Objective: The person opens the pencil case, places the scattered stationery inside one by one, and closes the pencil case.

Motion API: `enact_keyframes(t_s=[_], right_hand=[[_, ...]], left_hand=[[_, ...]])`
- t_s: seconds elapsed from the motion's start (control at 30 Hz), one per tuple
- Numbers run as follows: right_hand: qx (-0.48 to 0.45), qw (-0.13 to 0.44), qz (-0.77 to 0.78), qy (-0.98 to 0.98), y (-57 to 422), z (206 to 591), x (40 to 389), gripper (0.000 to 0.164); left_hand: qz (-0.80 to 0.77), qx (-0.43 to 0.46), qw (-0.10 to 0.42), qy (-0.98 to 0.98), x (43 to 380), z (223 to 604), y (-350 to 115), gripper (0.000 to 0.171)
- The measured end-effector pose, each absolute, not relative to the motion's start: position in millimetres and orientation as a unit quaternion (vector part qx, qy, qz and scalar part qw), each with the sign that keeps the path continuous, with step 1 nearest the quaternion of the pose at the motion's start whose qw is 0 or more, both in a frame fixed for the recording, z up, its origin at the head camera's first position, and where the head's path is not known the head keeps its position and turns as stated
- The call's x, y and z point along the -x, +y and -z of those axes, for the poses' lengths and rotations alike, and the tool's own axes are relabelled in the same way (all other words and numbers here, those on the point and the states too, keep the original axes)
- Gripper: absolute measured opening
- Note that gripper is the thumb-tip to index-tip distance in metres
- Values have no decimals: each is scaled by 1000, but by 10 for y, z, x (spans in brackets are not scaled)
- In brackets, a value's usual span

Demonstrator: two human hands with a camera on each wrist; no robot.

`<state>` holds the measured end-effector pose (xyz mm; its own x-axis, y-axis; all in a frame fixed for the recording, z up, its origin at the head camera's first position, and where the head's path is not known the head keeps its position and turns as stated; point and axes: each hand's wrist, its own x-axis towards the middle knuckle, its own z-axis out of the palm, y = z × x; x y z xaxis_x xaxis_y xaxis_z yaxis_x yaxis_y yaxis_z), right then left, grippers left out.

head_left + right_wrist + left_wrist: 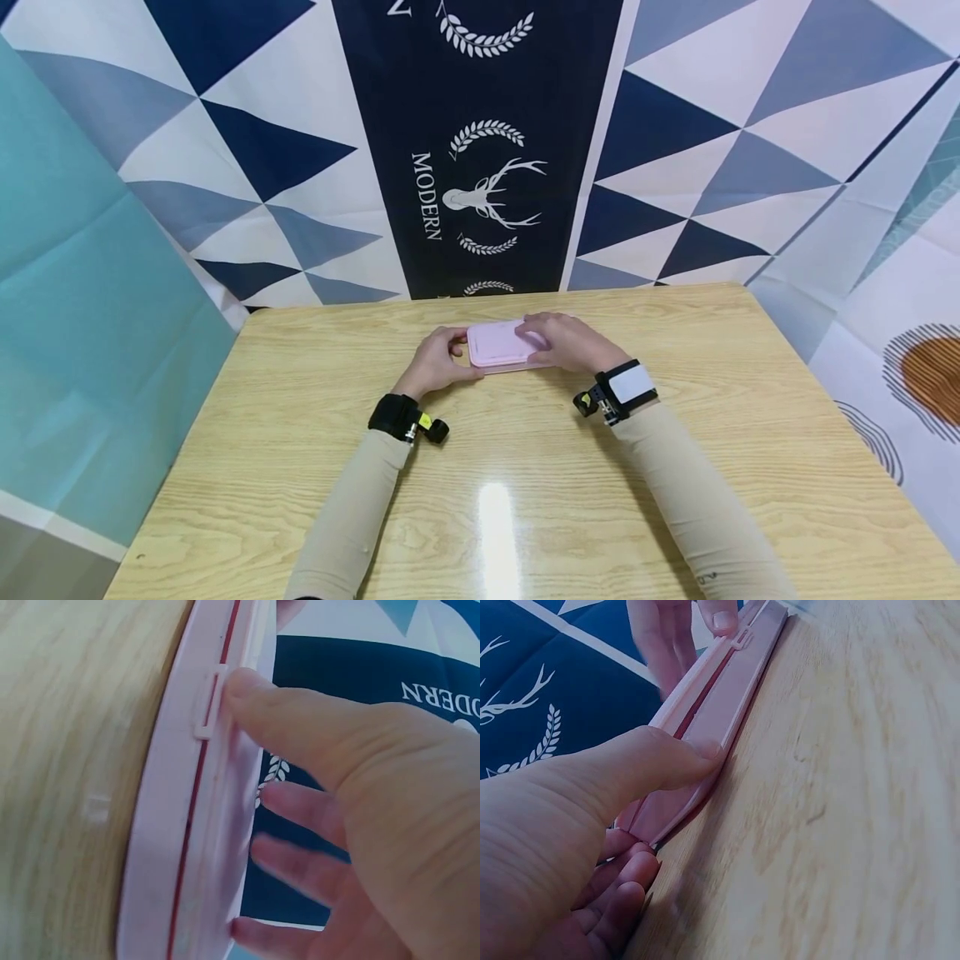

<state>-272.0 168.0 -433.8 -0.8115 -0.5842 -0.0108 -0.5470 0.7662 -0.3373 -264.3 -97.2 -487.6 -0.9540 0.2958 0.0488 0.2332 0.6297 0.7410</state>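
A flat pink plastic case [501, 343] with rounded corners lies near the table's far edge, its lid on top. Along its front side runs a dark red seam, crossed by a small clasp [212, 701]. My left hand [438, 360] grips the left end, thumb [694, 754] along the front side and fingers curled at the end. Over the right part of the lid is my right hand [573, 342]. Its thumb tip [247, 682] touches the case right beside the clasp, while the other fingers [300, 870] are spread loosely at the lid.
The wooden table [300, 467] reaches to a patterned cloth backdrop [487, 167] just behind the case. Teal cloth [90, 275] hangs at the left, and patterned white cloth [900, 333] at the right. Each wrist wears a strapped camera.
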Motion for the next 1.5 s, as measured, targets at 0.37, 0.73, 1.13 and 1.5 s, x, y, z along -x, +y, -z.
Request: enact_keyframes(t_s=[0.37, 0.73, 1.13, 1.5], right_hand=[[324, 73, 138, 933, 1641, 4296, 2732, 47], [330, 73, 125, 933, 1565, 4266, 2746, 36], [345, 54, 101, 932, 1556, 4242, 2736, 27], [347, 53, 83, 933, 1561, 4231, 2745, 32]], left_hand=[[-406, -145, 40, 901, 2641, 4887, -950, 82], [-406, -144, 38, 902, 2634, 4885, -982, 84], [-397, -149, 33, 905, 2662, 4911, -977, 85], [-403, -159, 32, 901, 2691, 4934, -981, 91]])
